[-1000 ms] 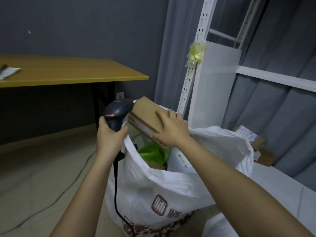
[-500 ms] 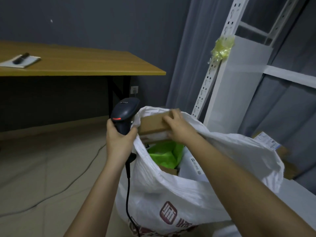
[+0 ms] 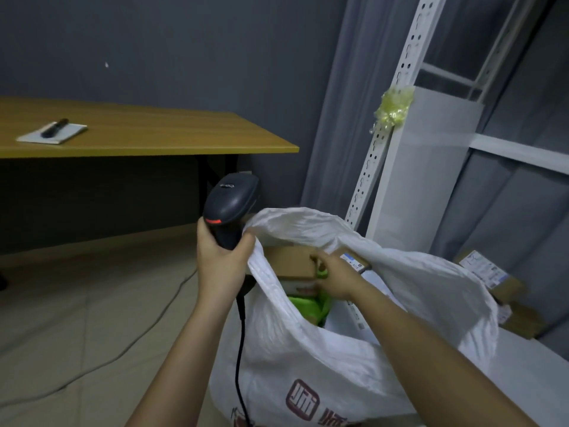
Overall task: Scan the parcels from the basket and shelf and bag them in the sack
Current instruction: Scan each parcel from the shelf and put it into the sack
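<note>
A white woven sack (image 3: 354, 359) with a red logo stands open in front of me. My left hand (image 3: 220, 260) grips a dark barcode scanner (image 3: 231, 204) by its handle and also pinches the sack's left rim. My right hand (image 3: 334, 277) reaches inside the sack's mouth and holds a brown cardboard parcel (image 3: 289, 261) that lies on top of a green packet (image 3: 308, 306) and a white parcel (image 3: 348, 322). More cardboard parcels (image 3: 495, 288) lie on the white shelf (image 3: 523, 359) at the right.
A wooden table (image 3: 147, 134) with a notepad and a pen (image 3: 54, 129) stands at the left. White perforated shelf uprights (image 3: 385, 131) rise behind the sack. The scanner's cable (image 3: 92, 368) trails across the beige floor.
My right hand has lowered the cardboard parcel from above the rim down into the sack. The left hand with the scanner has stayed at the rim. My view has tilted upward.
</note>
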